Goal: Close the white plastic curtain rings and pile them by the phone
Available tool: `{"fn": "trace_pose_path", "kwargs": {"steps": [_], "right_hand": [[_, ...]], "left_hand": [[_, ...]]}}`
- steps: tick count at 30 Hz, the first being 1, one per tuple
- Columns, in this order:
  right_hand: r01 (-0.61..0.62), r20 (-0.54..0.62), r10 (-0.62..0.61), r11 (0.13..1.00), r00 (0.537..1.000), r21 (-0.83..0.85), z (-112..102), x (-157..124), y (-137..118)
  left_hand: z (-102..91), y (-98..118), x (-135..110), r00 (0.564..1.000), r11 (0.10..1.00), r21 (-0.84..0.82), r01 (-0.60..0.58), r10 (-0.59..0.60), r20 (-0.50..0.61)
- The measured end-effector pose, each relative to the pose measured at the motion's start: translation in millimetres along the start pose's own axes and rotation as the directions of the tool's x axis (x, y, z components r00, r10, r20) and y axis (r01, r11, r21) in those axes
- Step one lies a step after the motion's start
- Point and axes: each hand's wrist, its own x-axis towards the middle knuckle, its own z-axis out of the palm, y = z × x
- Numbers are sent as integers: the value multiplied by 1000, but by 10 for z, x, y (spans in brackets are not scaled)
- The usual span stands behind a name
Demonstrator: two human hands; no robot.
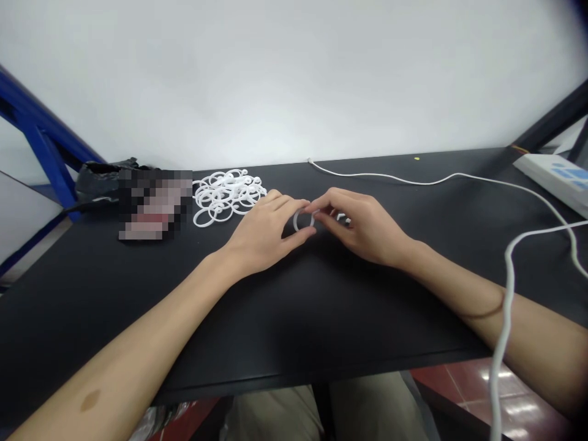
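Note:
Over the middle of the black table (285, 318), a small white ring (296, 222) sits between my two hands. My left hand (266, 229) grips its left side between thumb and fingers. From the other side, my right hand (362, 223) pinches the ring's right edge with thumb and fingertips. Small white pieces (342, 217) show behind the right hand's fingers; whether it holds them or they lie on the table is unclear. Just beyond my left hand lies a tangled heap of white plastic rings (227, 195) with small round ends.
A phone-like object with a pixelated surface (154, 208) and a crumpled black bag (98, 180) lie at the left. A white cable (427, 183) runs across the back right. Another cable (508, 294) hangs over my right forearm. A white box (555, 177) stands far right.

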Motion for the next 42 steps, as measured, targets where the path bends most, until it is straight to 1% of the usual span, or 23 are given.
{"fn": "trace_pose_path", "kwargs": {"steps": [3,6,9,11,13,14,15,17,19,21,23,26,28,31,33,36,39,41,42], "right_hand": [[22,-13,-22,999,1000,-26,0,-3,-9],[20,-18,-21,999,1000,-33,18,-5,-13],[-20,-50,19,999,999,-27,16,4,7],[-80,-112,72,995,991,-67,-20,19,45],[-175,-188,143,970,972,-169,-89,37,103],[-230,-219,179,944,959,-237,-130,45,137],[-281,-224,219,910,950,-304,-171,50,172],[-350,-176,304,845,936,-404,-238,53,237],[-367,-89,367,816,926,-447,-267,45,283],[-345,-15,383,816,924,-464,-256,28,302],[-294,32,354,822,935,-488,-219,9,298],[-186,85,269,830,959,-526,-155,-12,272],[-113,109,196,848,975,-517,-123,-19,253],[-8,108,65,888,992,-461,-93,-18,217],[50,101,-7,903,995,-427,-83,-10,181],[102,132,-54,917,990,-385,-84,8,113],[144,222,-67,925,973,-351,-98,21,53],[166,258,-77,924,963,-345,-99,20,29],[172,255,-86,925,963,-339,-94,17,21]], "left_hand": [[7,-3,-8,1000,1000,4,-9,9,-16],[7,14,-7,1000,1000,5,-4,4,-8],[-6,14,4,999,1000,24,13,-13,-30],[-23,-24,12,997,996,83,40,-34,-73],[-45,-98,14,988,977,181,113,-92,-123],[-55,-144,11,980,958,233,166,-134,-147],[-64,-193,5,969,934,281,222,-180,-168],[-73,-287,-13,946,881,353,313,-258,-197],[-70,-360,-34,933,846,399,355,-295,-205],[-58,-404,-52,931,834,416,363,-303,-204],[-45,-417,-61,932,840,407,358,-298,-205],[-37,-383,-56,936,860,375,345,-286,-205],[-38,-326,-43,943,877,355,324,-269,-196],[-38,-209,-22,967,915,318,247,-211,-145],[-31,-129,-13,988,946,287,150,-132,-80],[-9,-49,-11,999,973,231,12,-20,33],[12,-40,-16,995,982,186,-34,16,99],[19,-60,-17,994,984,176,-40,21,108],[18,-71,-16,994,984,176,-38,20,106]]}}
